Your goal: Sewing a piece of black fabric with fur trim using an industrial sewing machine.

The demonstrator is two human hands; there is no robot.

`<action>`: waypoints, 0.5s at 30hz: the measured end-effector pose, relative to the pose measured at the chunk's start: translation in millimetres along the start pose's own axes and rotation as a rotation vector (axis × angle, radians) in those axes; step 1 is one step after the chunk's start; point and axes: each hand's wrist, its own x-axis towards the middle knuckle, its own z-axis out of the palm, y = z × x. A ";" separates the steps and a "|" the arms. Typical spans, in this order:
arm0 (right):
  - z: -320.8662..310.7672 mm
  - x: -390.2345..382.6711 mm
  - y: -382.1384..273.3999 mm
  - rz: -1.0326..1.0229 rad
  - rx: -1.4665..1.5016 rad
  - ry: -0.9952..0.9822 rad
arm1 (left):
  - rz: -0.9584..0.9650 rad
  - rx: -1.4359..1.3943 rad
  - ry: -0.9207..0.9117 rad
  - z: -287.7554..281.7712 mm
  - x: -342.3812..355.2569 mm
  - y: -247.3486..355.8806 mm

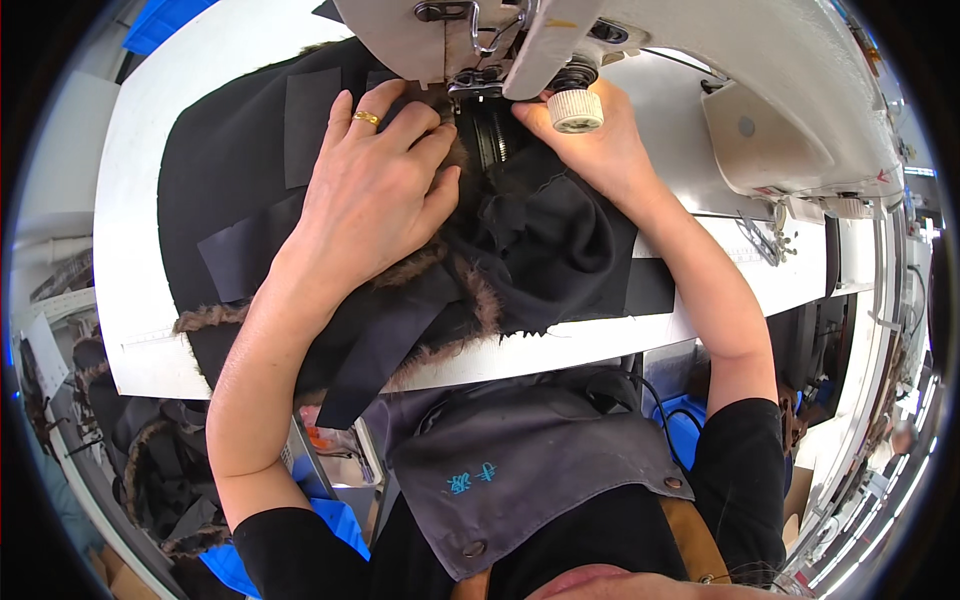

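Observation:
A white sewing machine point(680, 60) stands over black fabric with brown fur edging point(220, 180). A dark zipper point(495, 135) lies in the fabric beside the presser foot point(475, 85). My left hand point(385, 185), with a gold ring, has its fingers curled into the fabric and fur just left of the foot. My right hand point(590, 140) pinches the fabric right of the foot, its fingertips partly hidden behind the machine's white knob point(575, 110). Dark flat strips point(385, 360) lie on the piece, and bunched black cloth point(555, 240) sits below my right hand.
The white table point(135, 240) has rulers along its front edge. Metal scissor-like tools point(770, 245) lie at the right. Fur-trimmed dark pieces point(160, 480) hang at the lower left, above a blue bin point(335, 525). Another blue bin point(680, 430) is under the table's right.

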 end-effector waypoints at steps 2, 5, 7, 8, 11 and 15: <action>-1.9 0.5 -10.5 0.050 -0.004 -0.062 | -0.012 -0.003 -0.002 0.6 -1.6 0.0; 0.7 -0.8 -7.1 0.039 -0.048 -0.111 | -0.021 -0.009 -0.006 2.7 -1.6 -0.9; 0.1 -2.5 -1.2 -0.030 -0.093 -0.093 | -0.014 -0.008 0.001 0.4 0.6 1.2; 0.0 -1.1 4.1 -0.170 -0.103 -0.040 | -0.009 -0.004 0.006 -0.6 1.8 2.2; -7.4 1.0 2.3 -0.399 -0.204 -0.028 | -0.008 0.002 0.013 0.0 0.9 0.6; -7.8 2.8 -11.1 -0.675 -0.276 -0.163 | 0.016 0.014 0.031 1.5 1.4 -0.6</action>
